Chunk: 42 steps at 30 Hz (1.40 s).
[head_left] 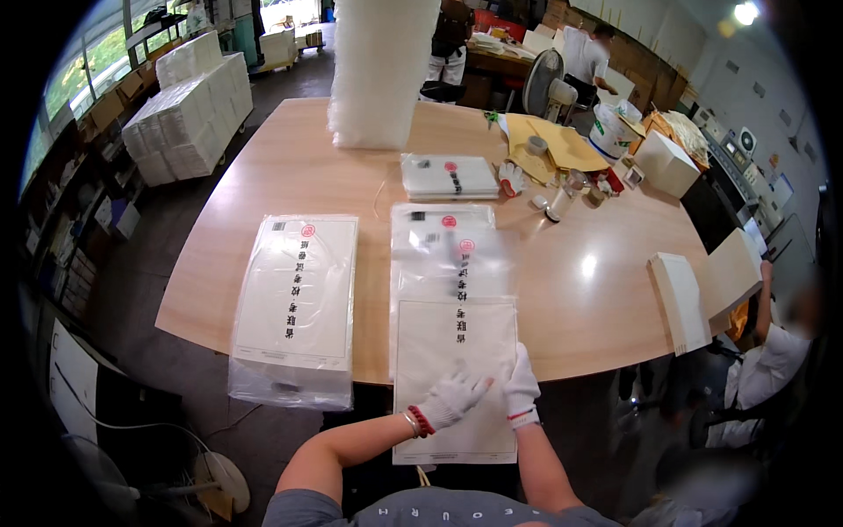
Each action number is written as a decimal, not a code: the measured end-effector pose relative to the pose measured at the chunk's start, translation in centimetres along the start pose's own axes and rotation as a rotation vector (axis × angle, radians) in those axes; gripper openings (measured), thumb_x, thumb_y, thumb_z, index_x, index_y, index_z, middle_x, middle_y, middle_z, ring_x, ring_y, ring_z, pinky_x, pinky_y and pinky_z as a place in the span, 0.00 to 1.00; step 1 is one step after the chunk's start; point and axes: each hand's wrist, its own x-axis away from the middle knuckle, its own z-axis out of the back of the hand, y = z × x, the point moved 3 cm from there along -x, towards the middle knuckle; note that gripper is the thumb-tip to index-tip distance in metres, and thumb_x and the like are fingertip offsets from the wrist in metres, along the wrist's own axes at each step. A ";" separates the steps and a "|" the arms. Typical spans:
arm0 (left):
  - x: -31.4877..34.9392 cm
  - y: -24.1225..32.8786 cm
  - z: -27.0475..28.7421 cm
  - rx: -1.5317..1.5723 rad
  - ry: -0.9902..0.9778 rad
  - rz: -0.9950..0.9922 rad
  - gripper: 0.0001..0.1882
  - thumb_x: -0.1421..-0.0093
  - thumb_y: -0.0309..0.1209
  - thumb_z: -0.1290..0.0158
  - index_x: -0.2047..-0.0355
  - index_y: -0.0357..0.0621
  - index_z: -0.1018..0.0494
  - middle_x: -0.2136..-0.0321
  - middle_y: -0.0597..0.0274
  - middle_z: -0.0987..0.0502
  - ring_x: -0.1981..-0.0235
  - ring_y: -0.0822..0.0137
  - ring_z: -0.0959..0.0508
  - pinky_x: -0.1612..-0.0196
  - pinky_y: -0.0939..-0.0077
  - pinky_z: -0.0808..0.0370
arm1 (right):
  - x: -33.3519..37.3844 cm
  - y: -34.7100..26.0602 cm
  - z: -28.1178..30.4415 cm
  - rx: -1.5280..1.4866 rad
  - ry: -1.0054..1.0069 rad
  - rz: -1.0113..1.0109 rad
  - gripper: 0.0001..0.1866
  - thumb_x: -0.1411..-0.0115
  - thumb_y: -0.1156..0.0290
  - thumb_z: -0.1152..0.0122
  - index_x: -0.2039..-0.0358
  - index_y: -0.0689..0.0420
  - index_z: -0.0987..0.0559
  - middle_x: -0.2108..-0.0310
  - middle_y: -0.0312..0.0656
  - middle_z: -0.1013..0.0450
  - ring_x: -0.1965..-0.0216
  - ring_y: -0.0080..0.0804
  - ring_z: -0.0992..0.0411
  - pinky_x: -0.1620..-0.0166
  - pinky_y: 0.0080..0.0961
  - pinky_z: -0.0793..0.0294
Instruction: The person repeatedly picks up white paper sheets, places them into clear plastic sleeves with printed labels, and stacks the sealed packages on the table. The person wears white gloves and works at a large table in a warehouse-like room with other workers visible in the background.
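Hands: both are gloved in white and set at the near half of a flat paper packet [439, 351]. The left hand [443, 400] is spread over the packet's face, fingers extended, nothing clasped; how firmly it bears down cannot be told. The right hand [522, 386] stands at the packet's right long edge — a pinch there can be neither confirmed nor ruled out.

Position: the packet lies straight ahead of the wearer and beneath the left hand, its long axis running away from the body, its near end projecting past the front edge of the counter [597, 299]. The left hand is nearer its midline; the right flanks it.

Appearance: off-white, square-cornered, with a column of dark characters and a round red mark toward the far end. That far portion reads hazier — apparently under clear film [502, 272]. A similar wrapped packet [255, 299] lies apart to the left, and a wrapped bundle [426, 182] lies farther out on the counter
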 end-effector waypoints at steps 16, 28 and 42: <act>12.9 -1.7 3.4 0.285 0.386 0.776 0.18 0.45 0.23 0.53 0.53 0.42 0.42 0.59 0.46 0.32 0.74 0.48 0.25 0.72 0.60 0.28 | 7.7 0.6 3.6 -0.182 -0.356 0.060 0.39 0.44 0.73 0.52 0.38 0.62 0.62 0.76 0.57 0.29 0.79 0.52 0.30 0.76 0.43 0.33; 26.7 6.2 0.4 1.507 -0.163 0.968 0.23 0.49 0.17 0.51 0.51 0.40 0.34 0.53 0.50 0.32 0.62 0.67 0.28 0.65 0.78 0.30 | 20.1 -2.7 11.3 -0.376 -0.912 0.022 0.26 0.42 0.68 0.54 0.43 0.61 0.43 0.74 0.53 0.28 0.81 0.49 0.32 0.77 0.43 0.33; 13.1 8.5 14.8 0.738 0.499 0.285 0.05 0.56 0.19 0.51 0.77 0.41 0.33 0.77 0.56 0.31 0.75 0.61 0.28 0.72 0.73 0.31 | 18.0 -1.2 8.5 -1.258 -0.485 -0.865 0.19 0.39 0.64 0.53 0.51 0.60 0.32 0.58 0.45 0.30 0.58 0.34 0.30 0.54 0.29 0.29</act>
